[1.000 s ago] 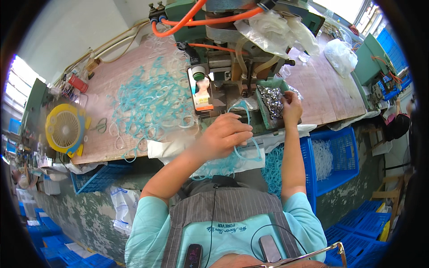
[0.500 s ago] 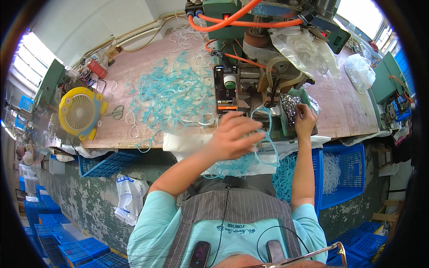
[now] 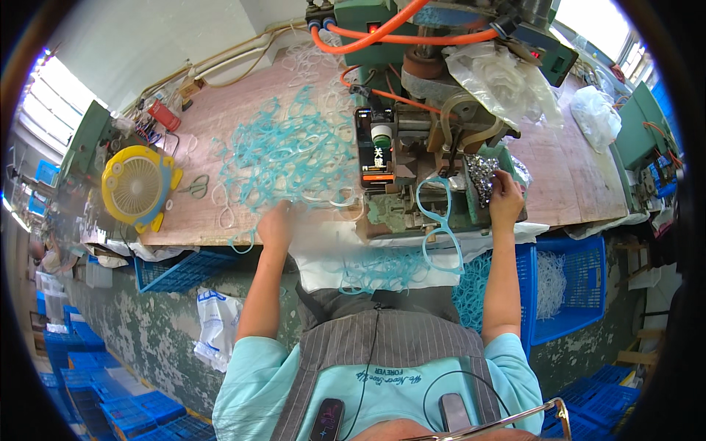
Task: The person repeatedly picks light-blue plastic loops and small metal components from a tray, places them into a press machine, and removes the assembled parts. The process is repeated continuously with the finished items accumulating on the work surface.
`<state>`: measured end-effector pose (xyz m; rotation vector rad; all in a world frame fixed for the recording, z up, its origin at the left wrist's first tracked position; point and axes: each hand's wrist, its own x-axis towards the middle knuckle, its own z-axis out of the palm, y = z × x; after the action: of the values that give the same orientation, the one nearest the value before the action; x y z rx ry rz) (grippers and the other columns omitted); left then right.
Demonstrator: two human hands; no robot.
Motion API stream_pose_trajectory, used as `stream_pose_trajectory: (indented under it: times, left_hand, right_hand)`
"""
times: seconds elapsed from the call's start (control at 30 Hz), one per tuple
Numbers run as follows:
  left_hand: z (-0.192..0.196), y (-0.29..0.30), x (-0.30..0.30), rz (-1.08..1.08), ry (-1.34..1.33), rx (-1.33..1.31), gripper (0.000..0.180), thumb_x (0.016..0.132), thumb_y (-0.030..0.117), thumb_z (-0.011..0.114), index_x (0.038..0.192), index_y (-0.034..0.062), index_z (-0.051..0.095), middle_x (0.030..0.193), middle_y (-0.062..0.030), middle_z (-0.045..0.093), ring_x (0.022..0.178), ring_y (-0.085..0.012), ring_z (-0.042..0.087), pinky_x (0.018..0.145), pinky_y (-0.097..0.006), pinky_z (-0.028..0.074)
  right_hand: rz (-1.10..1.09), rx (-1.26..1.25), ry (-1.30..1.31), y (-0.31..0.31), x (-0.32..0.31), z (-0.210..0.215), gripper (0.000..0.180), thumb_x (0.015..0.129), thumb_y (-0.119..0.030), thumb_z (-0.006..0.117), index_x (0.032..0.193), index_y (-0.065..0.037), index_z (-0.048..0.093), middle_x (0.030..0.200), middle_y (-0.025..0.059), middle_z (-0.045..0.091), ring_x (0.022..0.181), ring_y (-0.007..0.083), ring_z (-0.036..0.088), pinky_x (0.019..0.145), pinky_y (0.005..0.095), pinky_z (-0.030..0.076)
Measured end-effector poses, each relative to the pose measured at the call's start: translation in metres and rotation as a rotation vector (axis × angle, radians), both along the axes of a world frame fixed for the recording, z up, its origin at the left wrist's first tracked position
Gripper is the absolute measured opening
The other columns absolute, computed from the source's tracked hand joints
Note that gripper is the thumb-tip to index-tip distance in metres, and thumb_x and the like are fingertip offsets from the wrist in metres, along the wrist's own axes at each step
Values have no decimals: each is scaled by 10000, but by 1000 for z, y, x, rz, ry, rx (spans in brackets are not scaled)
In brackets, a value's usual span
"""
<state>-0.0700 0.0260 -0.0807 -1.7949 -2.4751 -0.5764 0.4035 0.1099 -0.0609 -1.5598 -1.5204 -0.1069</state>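
My left hand, smeared by motion, is over the table's front edge, at the near side of a loose pile of turquoise and clear eyeglass frames. My right hand has its fingers pinched together beside a heap of small shiny metal parts in a green tray; whatever is between the fingertips is too small to make out. Between my hands, a light-blue eyeglass frame hangs from the working point of a green bench machine, touched by neither hand. More turquoise frames lie on white cloth over my lap.
A phone stands against the machine. At the left are a yellow fan, scissors and a red box. A blue crate with clear frames stands right of my legs. Orange hoses cross above the machine.
My left hand has moved left, away from the hanging eyeglass frame toward the pile. My right hand stays at the metal parts. The phone's screen has changed.
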Motion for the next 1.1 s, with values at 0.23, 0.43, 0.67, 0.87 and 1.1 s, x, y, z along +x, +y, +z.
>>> stream_pose_trajectory:
  times: [0.23,0.43,0.67,0.87,1.1]
  left_hand:
    - [18,34,23,-66,-664,536,207,1008,225,496,982,46,598,809,-53,675,554,-88,539,505,-268,455]
    - [65,42,56,-63,-1042,492,197,996,177,501,1159,66,494,808,-24,635,549,-47,458,487,-198,423]
    - [103,25,147,-521,-698,910,404,841,63,642,1232,51,540,883,-64,684,718,-139,590,653,-265,464]
    - [125,16,188,-1279,-352,749,369,742,181,742,1076,92,613,1089,-82,654,945,-271,615,832,-422,484]
    - [125,13,194,-1331,-330,716,393,728,211,751,1078,98,611,1083,-74,655,925,-277,611,826,-428,484]
  right_hand:
    - [-23,-20,91,1,0,1,77,829,-72,665,898,-103,680,821,75,682,789,277,619,709,370,493]
    - [34,-41,178,-7,-28,26,109,791,-54,677,882,-112,694,826,61,673,824,281,587,735,376,474]
    - [317,6,575,-29,-79,77,203,776,34,656,970,-27,647,828,75,669,696,143,605,669,268,485]
    - [350,-4,581,-48,-106,93,361,737,37,696,1064,-19,552,803,93,682,669,142,637,609,278,484]
    - [346,32,777,-45,-125,103,411,751,30,704,1112,-16,513,843,107,686,680,138,642,633,269,502]
